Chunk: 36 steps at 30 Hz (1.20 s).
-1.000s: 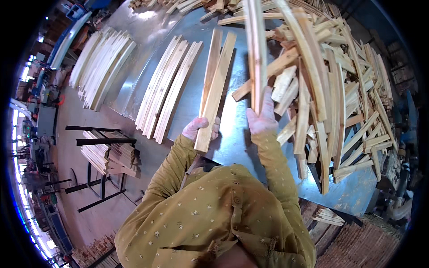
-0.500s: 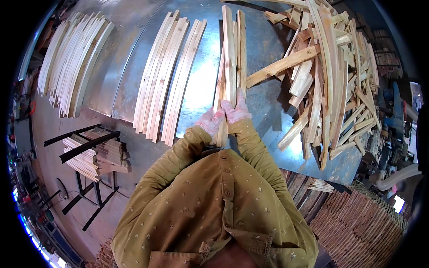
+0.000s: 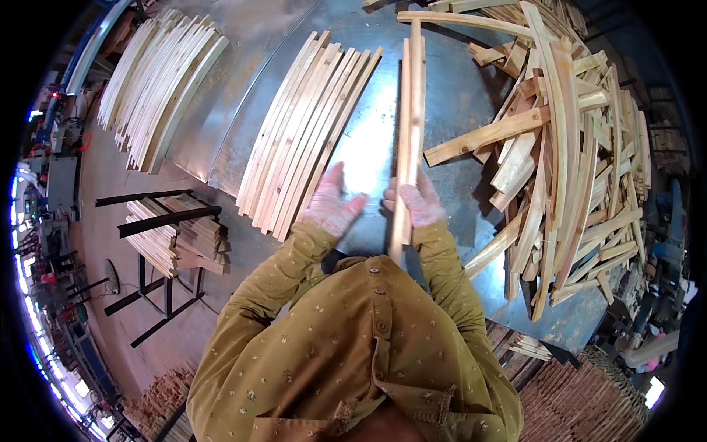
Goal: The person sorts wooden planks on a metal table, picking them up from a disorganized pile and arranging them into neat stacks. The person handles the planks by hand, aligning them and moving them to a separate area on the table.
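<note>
My left hand (image 3: 335, 205), in a pale patterned glove, is open with thumb and fingers apart. It lies against the near right end of a row of wooden strips (image 3: 298, 140) set side by side on the metal table. To the right, my right hand (image 3: 418, 202), also gloved, is closed round narrow wooden strips (image 3: 414, 110). Its thumb lies on top and its fingers show at their left side. These strips point away from me, their near ends close to my body. I cannot tell exactly how many are in the grip.
A jumbled pile of wooden pieces (image 3: 552, 147) covers the table's right side, one piece (image 3: 486, 135) jutting left. Pale strips (image 3: 162, 88) are bundled at the far left. Below the table's left edge stands a black metal frame (image 3: 169, 221) with stacked wood. More wood is stacked (image 3: 582, 398) lower right.
My left hand has left the middle strips and moved left to the row, which now has another strip on its right and its gap closed. My right hand now grips the middle strips.
</note>
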Tool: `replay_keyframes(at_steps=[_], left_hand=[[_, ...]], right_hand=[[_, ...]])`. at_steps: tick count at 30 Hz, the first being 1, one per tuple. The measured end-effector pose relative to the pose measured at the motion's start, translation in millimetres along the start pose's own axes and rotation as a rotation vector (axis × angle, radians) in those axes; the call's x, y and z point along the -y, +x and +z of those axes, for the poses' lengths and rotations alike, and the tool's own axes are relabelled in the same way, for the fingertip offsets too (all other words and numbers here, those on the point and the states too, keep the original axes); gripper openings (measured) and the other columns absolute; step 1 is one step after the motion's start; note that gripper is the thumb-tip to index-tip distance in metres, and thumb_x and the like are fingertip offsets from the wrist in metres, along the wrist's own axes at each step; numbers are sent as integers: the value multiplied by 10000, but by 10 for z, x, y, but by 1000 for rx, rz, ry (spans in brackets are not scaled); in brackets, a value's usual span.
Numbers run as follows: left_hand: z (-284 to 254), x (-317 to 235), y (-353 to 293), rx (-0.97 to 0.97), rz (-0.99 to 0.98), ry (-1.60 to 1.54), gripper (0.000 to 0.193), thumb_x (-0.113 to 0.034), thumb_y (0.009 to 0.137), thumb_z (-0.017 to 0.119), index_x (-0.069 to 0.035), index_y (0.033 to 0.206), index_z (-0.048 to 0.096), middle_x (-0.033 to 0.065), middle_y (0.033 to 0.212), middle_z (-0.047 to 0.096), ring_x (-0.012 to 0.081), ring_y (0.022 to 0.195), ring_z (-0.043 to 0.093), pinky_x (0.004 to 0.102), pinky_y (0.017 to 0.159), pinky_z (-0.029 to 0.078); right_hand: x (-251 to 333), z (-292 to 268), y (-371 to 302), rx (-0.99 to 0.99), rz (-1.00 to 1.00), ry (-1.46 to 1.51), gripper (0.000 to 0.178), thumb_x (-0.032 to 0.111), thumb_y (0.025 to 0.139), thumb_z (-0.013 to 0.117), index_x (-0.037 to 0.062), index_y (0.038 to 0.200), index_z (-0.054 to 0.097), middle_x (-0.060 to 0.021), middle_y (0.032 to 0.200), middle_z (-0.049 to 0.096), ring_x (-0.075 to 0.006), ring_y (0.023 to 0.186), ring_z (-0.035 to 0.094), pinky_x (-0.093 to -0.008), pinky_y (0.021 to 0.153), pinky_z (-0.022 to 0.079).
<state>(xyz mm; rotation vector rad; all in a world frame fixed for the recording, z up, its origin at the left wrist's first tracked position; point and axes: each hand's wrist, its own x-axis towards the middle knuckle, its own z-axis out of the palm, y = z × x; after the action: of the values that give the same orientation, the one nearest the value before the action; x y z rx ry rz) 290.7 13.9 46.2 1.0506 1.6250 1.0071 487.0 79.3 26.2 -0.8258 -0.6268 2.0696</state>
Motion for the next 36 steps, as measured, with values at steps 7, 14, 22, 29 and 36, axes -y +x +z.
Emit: replay_keyframes(at_steps=[7, 14, 22, 29, 36], left_hand=[[296, 71, 4, 391, -372, -777, 669, -258, 840, 728, 44, 1349, 416, 202, 1075, 648, 262, 844, 674, 351, 673, 571], [-447, -247, -343, 272, -342, -812, 791, -528, 822, 694, 19, 1339, 450, 151, 773, 651, 207, 603, 618, 285, 501, 494], [-1414, 175, -102, 216, -235, -941, 687, -532, 863, 652, 14, 1265, 542, 148, 876, 682, 188, 646, 649, 268, 604, 540], [-2854, 821, 534, -363, -172, 584, 341, -388, 893, 616, -115, 1091, 667, 103, 898, 666, 234, 824, 639, 372, 735, 522], [-3323, 1230, 845, -240, -253, 1058, 636, -355, 829, 673, -65, 1349, 450, 256, 1172, 576, 431, 1054, 584, 494, 886, 478]], right_hand=[[-369, -410, 316, 312, -46, 320, 700, 263, 916, 559, 77, 1511, 240, -162, 1057, 629, -264, 850, 663, -354, 776, 565], [-938, 136, 368, -52, 199, -1463, 720, 428, 952, 430, 41, 1508, 186, -246, 1094, 644, -412, 908, 658, -469, 854, 514], [-967, 683, 611, 84, 212, -1607, 687, 496, 953, 406, 103, 1503, 282, -276, 1092, 637, -406, 1037, 616, -448, 935, 465], [-521, -164, 698, -857, -173, -2044, 923, 439, 844, 651, 53, 1520, 154, -215, 1475, 362, -403, 1278, 443, -427, 1033, 420], [-425, 566, 627, -754, 2, -1331, 549, 291, 730, 726, 10, 1185, 602, -207, 1140, 640, -337, 1088, 608, -417, 940, 476]])
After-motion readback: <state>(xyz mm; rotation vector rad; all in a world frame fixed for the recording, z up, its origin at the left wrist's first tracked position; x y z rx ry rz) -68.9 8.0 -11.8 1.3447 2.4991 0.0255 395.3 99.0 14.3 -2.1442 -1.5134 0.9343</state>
